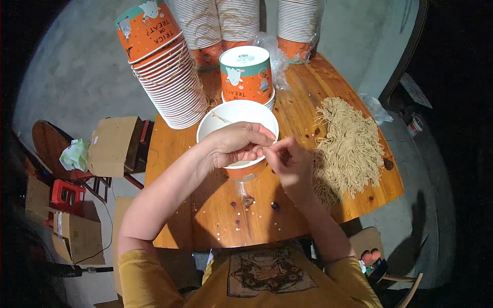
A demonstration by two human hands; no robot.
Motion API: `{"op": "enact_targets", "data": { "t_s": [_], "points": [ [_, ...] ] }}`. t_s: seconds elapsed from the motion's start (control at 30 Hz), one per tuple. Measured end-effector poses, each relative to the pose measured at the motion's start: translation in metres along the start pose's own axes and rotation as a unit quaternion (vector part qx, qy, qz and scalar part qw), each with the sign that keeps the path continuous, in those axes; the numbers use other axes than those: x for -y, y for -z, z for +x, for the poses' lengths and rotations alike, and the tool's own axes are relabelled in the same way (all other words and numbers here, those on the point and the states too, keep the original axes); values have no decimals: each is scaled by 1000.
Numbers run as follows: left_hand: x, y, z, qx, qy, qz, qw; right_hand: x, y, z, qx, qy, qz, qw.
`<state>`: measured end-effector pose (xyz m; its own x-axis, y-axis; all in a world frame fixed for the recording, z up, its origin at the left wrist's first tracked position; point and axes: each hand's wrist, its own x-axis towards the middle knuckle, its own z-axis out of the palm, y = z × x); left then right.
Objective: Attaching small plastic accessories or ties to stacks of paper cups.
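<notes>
An orange paper bucket with a white inside (237, 109) stands upright on the wooden table in front of me. My left hand (240, 145) reaches across its opening, fingertips pinched together at the right side of the rim. Against those fingertips my right hand (291, 167) is closed too, with thumb and forefinger pressed together. Whatever the fingers pinch is too small and covered to make out. A short piece of tan cord (222, 118) shows at the bucket's far left inner wall. Right of my right hand lies a large heap of tan cords (352, 149).
Behind the bucket sits an upside-down orange bucket (246, 77) on others. A tall leaning stack of buckets (167, 84) rises at the left, and more wrapped stacks (239, 20) stand at the back. Small white dots lie on the table (210, 205). Cardboard boxes (113, 146) are at left.
</notes>
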<state>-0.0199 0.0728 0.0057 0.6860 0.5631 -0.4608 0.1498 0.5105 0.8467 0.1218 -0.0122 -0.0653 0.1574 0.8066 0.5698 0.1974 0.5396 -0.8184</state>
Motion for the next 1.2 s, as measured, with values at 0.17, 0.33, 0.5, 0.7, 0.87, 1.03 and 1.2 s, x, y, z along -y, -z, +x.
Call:
{"op": "enact_targets", "data": {
  "t_s": [0.17,0.33,0.5,0.7,0.87,1.03,1.2],
  "points": [
    [1,0,-3,-8,19,-23,1000,6,-5,-2,-16,36,-81,996],
    [1,-2,-9,-29,6,-33,999,10,3,-1,13,38,-111,993],
    [4,-1,-10,-34,-14,-47,998,6,16,2,65,-3,-93,994],
    [3,-2,-12,-52,-22,-45,997,9,20,3,83,76,-149,982],
    [5,-1,-11,-65,-24,-23,997,11,24,7,125,115,-187,968],
    [6,-4,-11,-47,-91,37,994,12,25,7,112,-101,33,988],
    [11,-1,-9,-18,-124,38,991,17,24,18,74,-115,-39,990]
  ]
}}
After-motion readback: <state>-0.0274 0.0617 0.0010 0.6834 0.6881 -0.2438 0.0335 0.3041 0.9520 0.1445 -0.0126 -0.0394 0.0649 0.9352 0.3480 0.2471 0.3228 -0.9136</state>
